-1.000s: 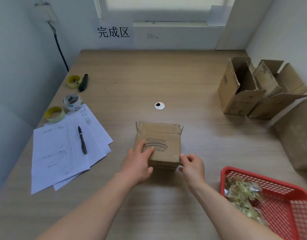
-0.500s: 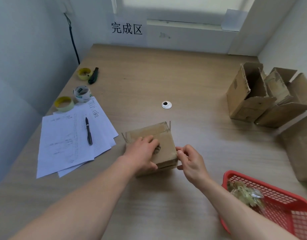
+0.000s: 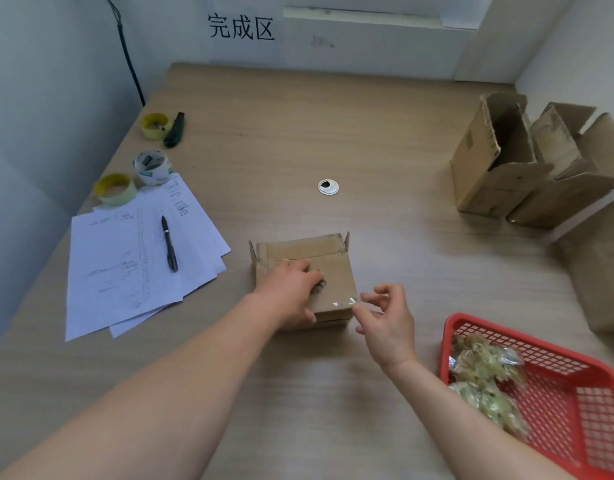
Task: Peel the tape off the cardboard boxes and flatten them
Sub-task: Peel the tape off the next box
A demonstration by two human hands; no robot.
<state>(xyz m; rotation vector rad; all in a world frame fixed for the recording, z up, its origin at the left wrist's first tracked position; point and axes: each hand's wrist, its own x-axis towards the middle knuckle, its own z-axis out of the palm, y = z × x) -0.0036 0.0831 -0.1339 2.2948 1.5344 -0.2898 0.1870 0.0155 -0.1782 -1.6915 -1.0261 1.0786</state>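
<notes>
Pale wood-grain laminate made up the table (image 3: pixel 333 116), matte and flat, with the small cardboard box (image 3: pixel 319 268) lying near its front middle. Rough brown board formed that box, its end flaps standing up at the far edge. At the right rear stood other opened boxes (image 3: pixel 499 168), creased and dull. A red plastic mesh basket (image 3: pixel 589 403) at the right held crumpled, glossy wads of peeled tape. The left hand (image 3: pixel 291 292) pressed down on the box top, fingers spread flat. The right hand (image 3: pixel 385 317), just beside the near right corner, pinched a clear, shiny strip of tape (image 3: pixel 343 301) lifted from the edge. Peeling looked freshly begun; the next move probably called for a steady pull along the seam while the box stayed pinned.
</notes>
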